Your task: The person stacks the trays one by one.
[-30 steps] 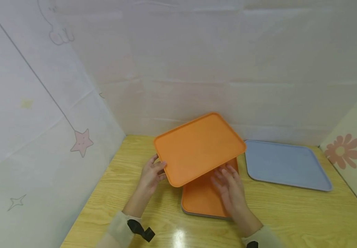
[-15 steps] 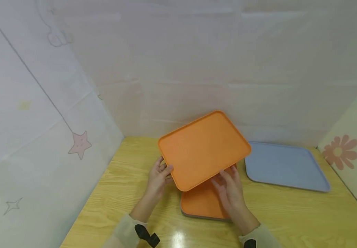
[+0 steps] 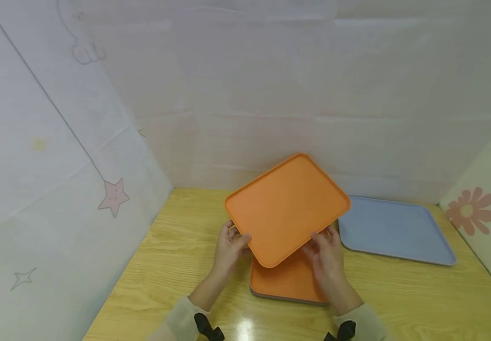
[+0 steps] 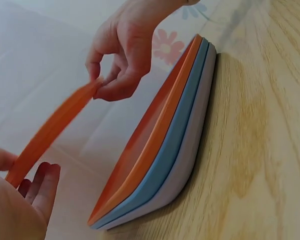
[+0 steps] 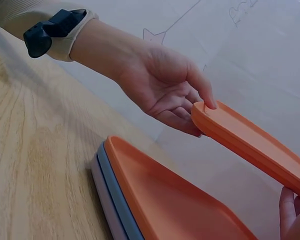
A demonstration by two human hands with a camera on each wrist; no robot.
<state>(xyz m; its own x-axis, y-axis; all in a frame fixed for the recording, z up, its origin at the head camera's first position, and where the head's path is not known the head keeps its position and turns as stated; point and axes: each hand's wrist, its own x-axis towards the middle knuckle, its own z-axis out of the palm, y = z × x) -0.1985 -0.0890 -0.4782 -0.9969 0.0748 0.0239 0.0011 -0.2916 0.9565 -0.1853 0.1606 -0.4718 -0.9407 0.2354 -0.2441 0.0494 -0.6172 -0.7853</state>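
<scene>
Both hands hold up an orange tray (image 3: 288,208), tilted and turned at an angle above a stack of trays. My left hand (image 3: 230,248) pinches its left edge, thumb on top and fingers beneath. At the near edge, my right hand (image 3: 326,255) grips it the same way, as the right wrist view shows with the right hand (image 5: 165,85) seen beyond the stack at the other side. Below lies the stack, topped by another orange tray (image 3: 285,282). In the left wrist view a blue tray (image 4: 165,172) and a pale grey-lilac tray (image 4: 190,155) show under it.
A blue-grey tray (image 3: 398,232) lies on the wooden table (image 3: 177,255) at the right, partly behind the lifted tray's corner. White printed sheets (image 3: 245,94) hang as walls at the back and both sides of the table.
The lifted orange tray has shifted to the right and tilted more steeply. My left hand moved right with it, and my right hand has closed on the near edge.
</scene>
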